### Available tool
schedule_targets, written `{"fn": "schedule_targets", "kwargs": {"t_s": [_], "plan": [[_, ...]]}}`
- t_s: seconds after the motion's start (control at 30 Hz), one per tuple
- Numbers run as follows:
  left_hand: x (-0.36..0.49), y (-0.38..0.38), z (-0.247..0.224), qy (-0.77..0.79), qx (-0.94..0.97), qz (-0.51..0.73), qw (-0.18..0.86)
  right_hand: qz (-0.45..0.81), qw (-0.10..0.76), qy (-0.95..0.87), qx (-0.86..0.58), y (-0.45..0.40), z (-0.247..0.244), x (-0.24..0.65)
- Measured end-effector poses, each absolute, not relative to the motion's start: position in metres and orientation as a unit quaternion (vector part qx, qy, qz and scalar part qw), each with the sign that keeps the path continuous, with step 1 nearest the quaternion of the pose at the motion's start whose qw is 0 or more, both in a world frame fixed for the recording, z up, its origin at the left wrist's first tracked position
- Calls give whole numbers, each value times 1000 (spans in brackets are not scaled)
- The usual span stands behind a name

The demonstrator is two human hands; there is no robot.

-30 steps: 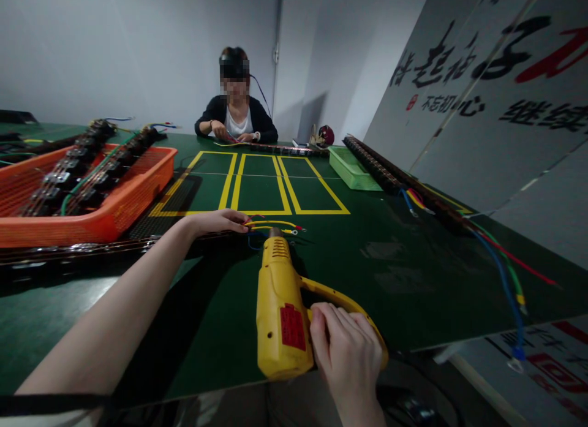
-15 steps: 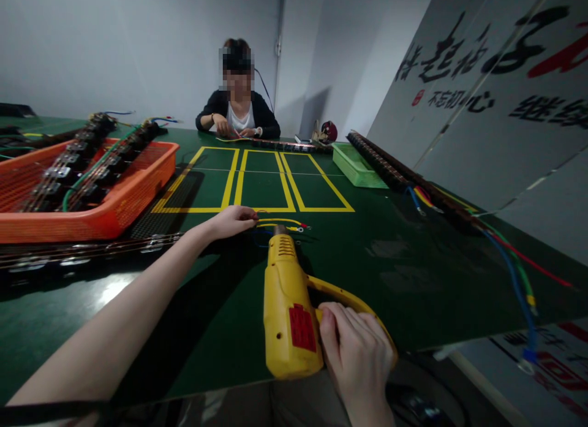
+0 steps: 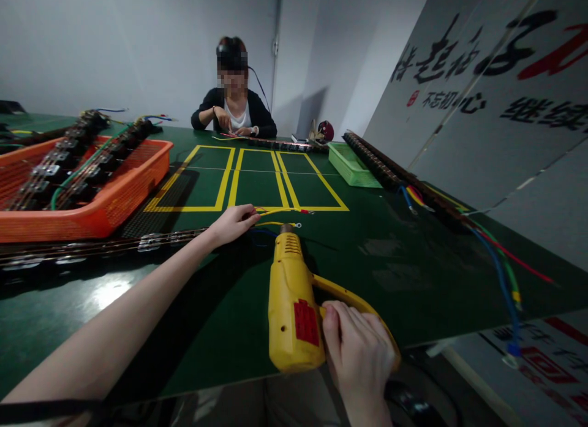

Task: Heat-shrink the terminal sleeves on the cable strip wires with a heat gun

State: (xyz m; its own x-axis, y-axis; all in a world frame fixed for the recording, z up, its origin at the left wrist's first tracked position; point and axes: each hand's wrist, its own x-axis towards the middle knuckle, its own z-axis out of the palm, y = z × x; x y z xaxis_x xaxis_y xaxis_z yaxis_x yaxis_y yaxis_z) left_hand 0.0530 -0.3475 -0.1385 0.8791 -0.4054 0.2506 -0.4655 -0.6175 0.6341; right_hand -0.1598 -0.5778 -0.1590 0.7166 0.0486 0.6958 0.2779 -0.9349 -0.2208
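Note:
My left hand is closed on yellow wires that stick out to the right of its fingertips. One wire ends in a red sleeve with a ring terminal, another in a bare ring terminal. A blue wire lies just below them. My right hand is wrapped round the handle of a yellow heat gun. Its nozzle points away from me and sits close under the wire ends. Left of my left hand, a long dark strip assembly with copper wires lies on the green table, partly behind my forearm.
An orange basket with dark assemblies stands at the left, a green basket at the back right. More assemblies with coloured wires lie along the right edge. Across the table sits a person with hands on wires.
The heat gun has shifted slightly right. The yellow wires have spread apart, and the red-sleeved one sits a little higher. The view has moved slightly. The other person's hand has moved.

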Motion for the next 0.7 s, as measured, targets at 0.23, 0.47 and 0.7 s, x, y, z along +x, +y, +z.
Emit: {"fn": "schedule_targets", "kwargs": {"t_s": [0.23,0.47,0.7], "plan": [[51,-349,-137,-241,892,51,379,-371,193,-100,-903,-540,-165,-159],[48,-348,-134,-217,897,64,379,-363,203,-113,-903,-543,-163,-160],[44,-347,-135,-226,895,49,382,-348,166,-109,-916,-575,-155,-156]]}}
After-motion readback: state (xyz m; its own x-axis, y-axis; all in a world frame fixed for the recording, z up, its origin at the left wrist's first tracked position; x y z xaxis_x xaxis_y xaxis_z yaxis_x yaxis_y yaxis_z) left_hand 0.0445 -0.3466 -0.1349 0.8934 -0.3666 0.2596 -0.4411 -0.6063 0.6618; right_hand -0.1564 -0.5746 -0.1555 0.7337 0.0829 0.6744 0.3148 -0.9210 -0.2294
